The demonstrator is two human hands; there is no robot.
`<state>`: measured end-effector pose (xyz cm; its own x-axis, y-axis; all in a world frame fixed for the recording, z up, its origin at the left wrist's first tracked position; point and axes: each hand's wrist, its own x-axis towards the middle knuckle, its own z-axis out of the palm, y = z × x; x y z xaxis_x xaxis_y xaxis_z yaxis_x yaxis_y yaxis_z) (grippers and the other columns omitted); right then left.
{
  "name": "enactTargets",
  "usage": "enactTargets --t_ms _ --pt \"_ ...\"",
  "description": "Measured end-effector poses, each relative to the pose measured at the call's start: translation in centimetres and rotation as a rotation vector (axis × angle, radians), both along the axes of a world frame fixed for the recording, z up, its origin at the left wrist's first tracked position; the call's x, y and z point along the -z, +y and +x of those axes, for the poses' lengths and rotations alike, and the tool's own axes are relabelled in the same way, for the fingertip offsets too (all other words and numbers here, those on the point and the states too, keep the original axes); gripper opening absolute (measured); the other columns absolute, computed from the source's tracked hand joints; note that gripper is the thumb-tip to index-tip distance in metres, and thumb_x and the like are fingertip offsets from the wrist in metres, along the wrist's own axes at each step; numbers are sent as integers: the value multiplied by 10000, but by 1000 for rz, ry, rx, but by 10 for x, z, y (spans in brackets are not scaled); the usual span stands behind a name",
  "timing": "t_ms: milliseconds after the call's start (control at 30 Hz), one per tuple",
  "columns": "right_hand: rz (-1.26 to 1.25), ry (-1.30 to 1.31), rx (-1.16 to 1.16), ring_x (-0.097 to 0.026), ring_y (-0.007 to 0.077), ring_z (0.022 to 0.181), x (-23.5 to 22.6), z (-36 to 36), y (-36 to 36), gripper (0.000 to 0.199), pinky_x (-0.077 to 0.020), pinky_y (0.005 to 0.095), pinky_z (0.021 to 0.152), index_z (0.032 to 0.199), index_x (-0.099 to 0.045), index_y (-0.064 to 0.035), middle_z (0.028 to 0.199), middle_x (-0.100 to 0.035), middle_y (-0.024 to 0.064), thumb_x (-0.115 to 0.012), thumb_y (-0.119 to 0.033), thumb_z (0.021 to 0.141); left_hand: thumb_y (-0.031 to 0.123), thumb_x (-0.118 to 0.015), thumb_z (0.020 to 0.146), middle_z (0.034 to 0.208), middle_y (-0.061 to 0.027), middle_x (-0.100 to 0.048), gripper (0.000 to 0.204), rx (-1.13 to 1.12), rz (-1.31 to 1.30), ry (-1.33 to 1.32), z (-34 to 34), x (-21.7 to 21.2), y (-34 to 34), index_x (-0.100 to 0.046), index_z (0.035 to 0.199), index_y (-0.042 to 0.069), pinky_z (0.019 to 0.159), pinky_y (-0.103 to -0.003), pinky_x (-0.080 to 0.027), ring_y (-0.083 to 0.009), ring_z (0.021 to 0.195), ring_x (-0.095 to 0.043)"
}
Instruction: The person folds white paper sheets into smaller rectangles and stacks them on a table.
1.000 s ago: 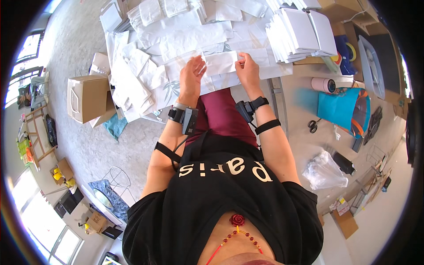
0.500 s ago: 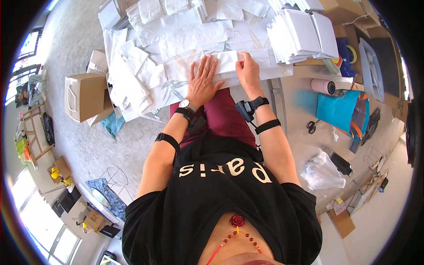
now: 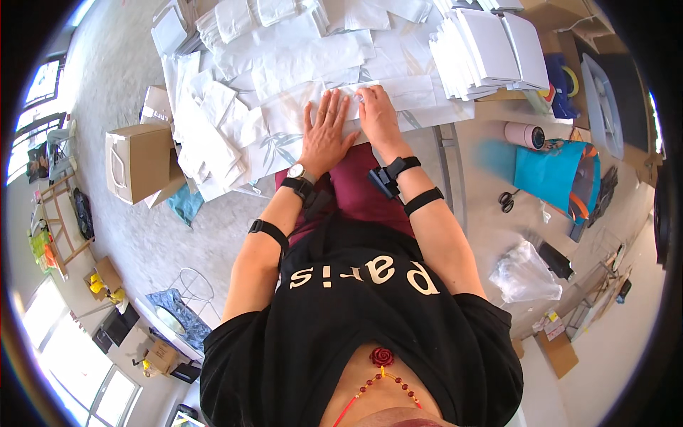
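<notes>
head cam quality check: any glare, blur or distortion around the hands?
Head view: strong fisheye, black vignette at the corners, table edge bows; windows at the lower left are blown out; white paper sheets run bright with little surface detail; left hand, flat on the sheet, and right hand are sharp, no motion blur; far right rim falls into shadow.

White paper stacks [image 3: 491, 50] crowding tabletop, cardboard box [image 3: 139, 162] left, floor open

Black T-shirt [image 3: 356, 334], black wristbands [image 3: 424, 201], red necklace [image 3: 382, 358]
</notes>
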<state>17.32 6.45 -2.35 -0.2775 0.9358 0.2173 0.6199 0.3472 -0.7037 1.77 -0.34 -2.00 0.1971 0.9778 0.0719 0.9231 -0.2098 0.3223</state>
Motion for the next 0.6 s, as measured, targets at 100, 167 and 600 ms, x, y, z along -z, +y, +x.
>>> enactTargets --t_ms 100,167,600 --pt "-16 28 -1 -628 382 1077 2 2 1 286 -533 458 925 1175 -626 -21 1145 -607 174 -648 42 897 350 -667 967 1570 -142 -483 579 -24 60 -87 -6 -7 13 -558 1474 91 1211 -559 -237 -308 1503 -384" --pt "-30 18 -3 -632 388 1076 3 3 2 292 -530 461 931 1178 -625 -20 1152 -612 176 -658 42 895 240 -696 927 1353 -110 -611 378 -159 146 -188 -17 -11 40 -668 1280 107 1105 -522 -323 -302 1319 -520" --pt "131 -196 344 -608 351 1085 10 -6 112 299 -500 491 883 1165 -642 -72 1175 -617 139 -737 -202 913 338 -781 863 1232 -141 -591 353 -875 122 -120 -108 18 96 -677 1121 121 1076 -513 -322 -364 1249 -476"
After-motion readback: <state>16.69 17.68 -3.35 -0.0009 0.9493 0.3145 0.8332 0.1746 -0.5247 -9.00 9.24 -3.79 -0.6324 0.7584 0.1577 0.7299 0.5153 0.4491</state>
